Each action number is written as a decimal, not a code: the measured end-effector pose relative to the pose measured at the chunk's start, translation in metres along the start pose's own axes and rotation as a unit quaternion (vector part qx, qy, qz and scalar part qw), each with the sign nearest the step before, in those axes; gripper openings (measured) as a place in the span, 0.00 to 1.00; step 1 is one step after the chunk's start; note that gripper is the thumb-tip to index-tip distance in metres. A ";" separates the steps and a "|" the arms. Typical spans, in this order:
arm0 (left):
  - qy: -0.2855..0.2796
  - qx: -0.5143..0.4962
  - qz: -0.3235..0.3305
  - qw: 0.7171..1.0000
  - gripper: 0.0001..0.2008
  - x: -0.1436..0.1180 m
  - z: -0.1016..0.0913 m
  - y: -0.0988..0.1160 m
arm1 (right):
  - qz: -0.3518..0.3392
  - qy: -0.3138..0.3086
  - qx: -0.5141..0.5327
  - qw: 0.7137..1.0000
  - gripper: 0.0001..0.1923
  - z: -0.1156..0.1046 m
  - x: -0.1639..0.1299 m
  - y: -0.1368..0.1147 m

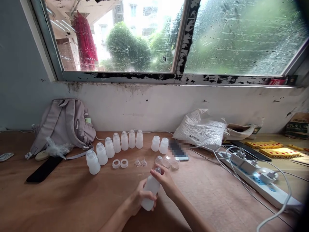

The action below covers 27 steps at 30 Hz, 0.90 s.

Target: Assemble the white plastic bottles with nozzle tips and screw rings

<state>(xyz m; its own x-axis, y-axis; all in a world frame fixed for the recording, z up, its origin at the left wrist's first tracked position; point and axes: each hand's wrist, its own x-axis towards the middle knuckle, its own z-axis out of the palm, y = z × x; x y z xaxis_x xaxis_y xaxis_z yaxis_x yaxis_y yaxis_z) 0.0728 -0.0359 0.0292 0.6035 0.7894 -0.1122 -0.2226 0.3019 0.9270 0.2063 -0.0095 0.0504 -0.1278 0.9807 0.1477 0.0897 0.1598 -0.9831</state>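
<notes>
My left hand (142,197) is wrapped round the body of a frosted white baby bottle (151,187), which is tilted with its top away from me. At that top, the fingers of my right hand (164,180) close round a clear domed cap (158,170). Just beyond my hands lie several clear caps (175,165), two silicone nipples (144,162) and two white collar rings (116,164). Two bottles without caps (163,146) stand behind them. To the left, several capped bottles (101,154) form a curved row.
A grey backpack (66,122) leans on the wall, with a black flat object (44,169) before it. At the right are a silver mailing bag (201,130), a phone (180,151), a power strip (260,182) with loose cables and yellow pieces (275,151). The wooden table (72,206) runs up to the wall.
</notes>
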 end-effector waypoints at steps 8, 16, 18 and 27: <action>-0.086 -0.250 0.002 0.964 0.21 -0.006 -0.016 0.007 | 0.006 -0.045 0.069 0.997 0.20 -0.020 0.014 0.004; -0.058 -0.125 -0.043 0.990 0.15 -0.001 -0.019 0.006 | 0.043 -0.018 0.152 0.987 0.17 -0.021 0.014 0.008; -0.052 -0.114 -0.046 0.991 0.14 0.000 -0.019 0.005 | 0.044 -0.023 0.158 0.986 0.17 -0.021 0.014 0.007; -0.049 -0.082 -0.063 0.993 0.15 -0.002 -0.023 0.009 | 0.046 -0.030 0.144 0.988 0.13 -0.026 0.014 0.005</action>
<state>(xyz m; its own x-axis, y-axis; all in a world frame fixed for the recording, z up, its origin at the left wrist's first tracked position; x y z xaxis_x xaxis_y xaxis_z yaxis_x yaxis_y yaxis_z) 0.0521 -0.0229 0.0297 0.7047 0.6861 -0.1808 -0.2577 0.4849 0.8358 0.2305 0.0081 0.0502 -0.1911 0.9798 0.0587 -0.1797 0.0239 -0.9834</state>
